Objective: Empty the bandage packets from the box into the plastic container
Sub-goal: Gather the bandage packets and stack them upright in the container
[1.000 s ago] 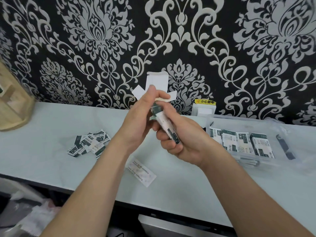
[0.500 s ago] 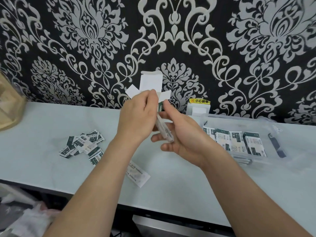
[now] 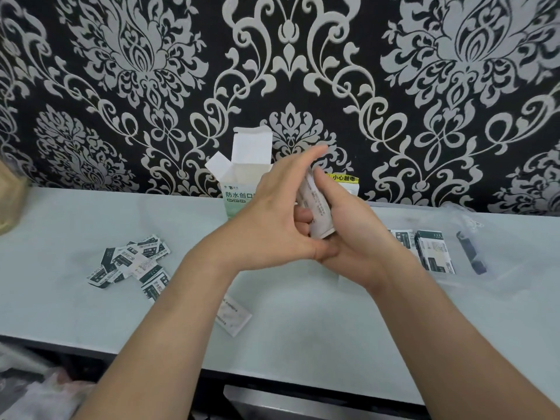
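White card and pale glossy paper fill the centre of my view: the box [image 3: 239, 189] stands on the worktop [image 3: 303, 344] against the patterned wall, top flaps open, and I hold a stack of bandage packets [image 3: 315, 207] above the worktop in front of it. My right hand [image 3: 348, 237] cups the stack from below and behind, its fingers closed on the packets. My left hand [image 3: 272, 225] presses against the near side of the stack, fingers extended flat, not curled around anything.

Procedure for the step in hand, as I judge it: square the stack between both palms, keep the edges aligned, then carry it right to the plastic container [image 3: 485, 268], where several packets [image 3: 433, 253] already lie in a row. Lower the stack fully before letting go, since the packets look slick and likely to fan out. A loose pile of packets [image 3: 133, 265] on the left of the worktop and a single white sachet [image 3: 233, 316] near the front edge are outside the container.

Legible writing: the box front reads "防水创口", the rest hidden by my left hand. A yellow label [image 3: 344, 178] behind my hands reads "小心触电". One packet in the container appears to show "创口"; the finer print is too small to read
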Available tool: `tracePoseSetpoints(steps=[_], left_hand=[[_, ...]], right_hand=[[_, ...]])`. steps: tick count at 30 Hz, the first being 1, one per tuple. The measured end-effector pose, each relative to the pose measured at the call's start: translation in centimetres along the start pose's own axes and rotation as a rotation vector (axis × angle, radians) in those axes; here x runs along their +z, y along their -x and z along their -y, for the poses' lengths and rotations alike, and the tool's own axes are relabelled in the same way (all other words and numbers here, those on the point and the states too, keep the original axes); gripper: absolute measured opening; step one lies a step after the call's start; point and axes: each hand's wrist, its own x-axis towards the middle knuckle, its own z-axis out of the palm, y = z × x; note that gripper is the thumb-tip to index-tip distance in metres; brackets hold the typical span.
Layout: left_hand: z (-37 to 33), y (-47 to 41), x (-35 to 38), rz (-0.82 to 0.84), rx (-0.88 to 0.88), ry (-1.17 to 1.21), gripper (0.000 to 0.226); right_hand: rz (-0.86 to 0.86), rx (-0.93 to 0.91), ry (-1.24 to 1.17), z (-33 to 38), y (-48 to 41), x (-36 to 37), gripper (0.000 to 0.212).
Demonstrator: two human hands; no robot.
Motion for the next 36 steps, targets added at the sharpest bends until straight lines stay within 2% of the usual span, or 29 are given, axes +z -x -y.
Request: tracePoseSetpoints(steps=[3, 7, 9, 11, 13, 16, 18, 20, 23, 26, 28, 31, 33, 36], left_hand=[[0.0, 0.1, 0.2, -0.056, 0.049, -0.118, 0.098], [0.2, 0.1, -0.2, -0.139, 0.066, -0.264, 0.084], [0.4, 0.0, 0.0, -0.136, 0.048, -0.279, 0.083], [0.3, 0.0, 0.2, -0.082, 0.017, -0.272, 0.085], [0.0, 0.0, -0.1, -0.025, -0.017, -0.208, 0.081], [-0.4, -0.1, -1.3, -0.066, 0.020, 0.059, 0.040], [-0.4, -0.2, -2.0, -0.131, 0.037, 0.227, 0.025], [-0.1, -0.4, -2.1, -0.130, 0.022, 0.257, 0.026], [0.0, -0.8, -1.2, -0.125, -0.040, 0.281, 0.032], [0.2, -1.6, 0.0, -0.214, -0.105, 0.342, 0.027], [0.3, -2.1, 0.6, -0.280, -0.152, 0.382, 0.020], [0.0, -3.0, 1.7, -0.334, -0.207, 0.453, 0.011], [-0.5, -3.6, 2.3, -0.284, -0.265, 0.485, 0.008], [-1.1, -4.3, 2.7, -0.179, -0.403, 0.589, 0.035]], right_hand=[[0.030, -0.011, 0.046, 0.3, 0.3, 0.1, 0.036], [0.073, -0.017, 0.091, 0.5, 0.6, 0.1, 0.025], [0.052, -0.055, 0.198, 0.7, 0.7, 0.1, 0.016], [-0.007, -0.095, 0.358, 0.9, 0.9, 0.1, 0.016], [-0.068, -0.124, 0.488, 1.0, 1.1, 0.0, 0.020], [-0.097, -0.160, 0.631, 1.5, 1.3, -0.2, 0.024], [-0.089, -0.155, 0.661, 2.1, 1.6, -0.3, 0.031], [-0.099, -0.127, 0.654, 2.6, 2.0, -0.5, 0.041], [-0.090, -0.088, 0.642, 2.8, 2.4, -0.7, 0.042], [-0.122, -0.103, 0.681, 3.0, 2.7, -1.4, 0.032], [-0.175, -0.203, 0.752, 3.4, 3.1, -2.1, 0.014], [-0.263, -0.407, 0.676, 4.4, 3.9, -3.3, 0.017], [-0.328, -0.500, 0.679, 5.0, 4.6, -3.8, 0.016], [-0.430, -0.564, 0.857, 5.1, 5.0, -4.3, 0.018]])
